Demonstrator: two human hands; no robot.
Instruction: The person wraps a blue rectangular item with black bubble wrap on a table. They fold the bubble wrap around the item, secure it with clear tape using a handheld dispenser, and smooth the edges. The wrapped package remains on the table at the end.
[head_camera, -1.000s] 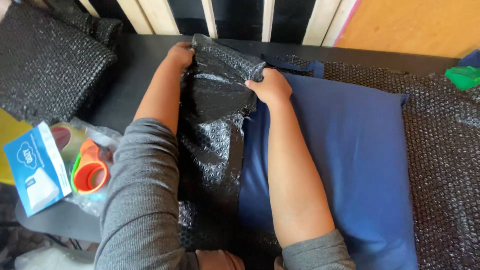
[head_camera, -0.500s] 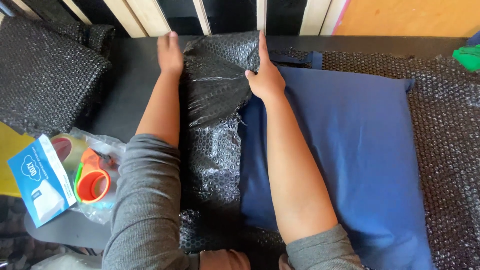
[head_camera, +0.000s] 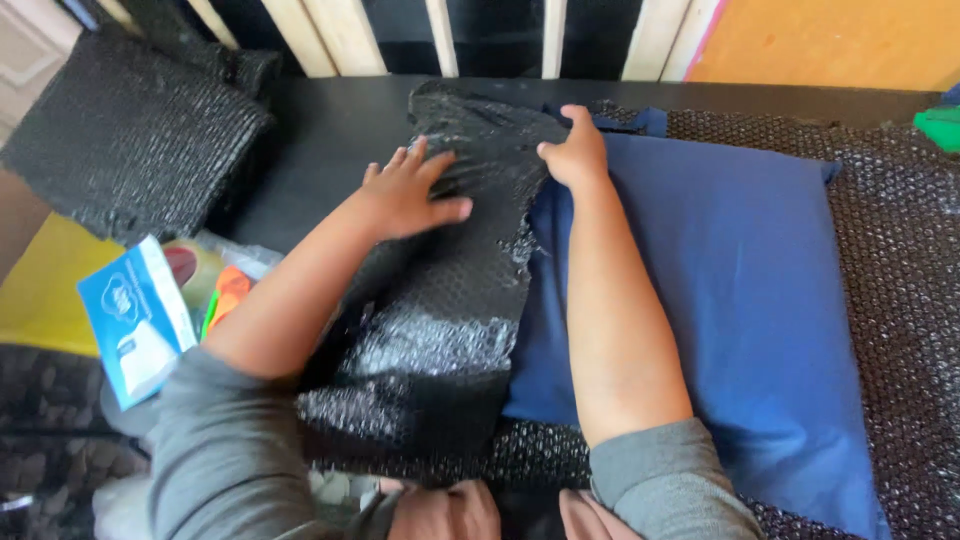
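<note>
Head view looks down on a black table (head_camera: 330, 130), where 2 bare hands work on a fold of black bubble wrap (head_camera: 440, 310). This fold lies in the middle of the picture and runs from 12 o'clock down to 6 o'clock, over the left edge of a blue pillow (head_camera: 720, 290). The left hand (head_camera: 410, 190) lies flat on the upper part of the fold, at about 11 o'clock from the centre; its fingers are spread apart and press on the wrap, and they do not close around anything. The right hand (head_camera: 575, 150) is at 12 o'clock, at the seam where the wrap meets the pillow. Its thumb points up and the other fingers curl at the edge of the wrap; I cannot tell if they pinch the edge or only push against it. Both forearms are bare and the sleeves are grey. The pillow rests on a wider sheet of black bubble wrap (head_camera: 900, 300), which shows at 3 o'clock. At 10 o'clock a bundle already wrapped in black bubble wrap (head_camera: 130, 140) stands on the table, well apart from the hands. At 8 o'clock a blue and white packet (head_camera: 135, 315) lies beside a clear bag with orange and green things (head_camera: 215, 290). At the far right, near 2 o'clock, a small green object (head_camera: 940, 125) shows
</note>
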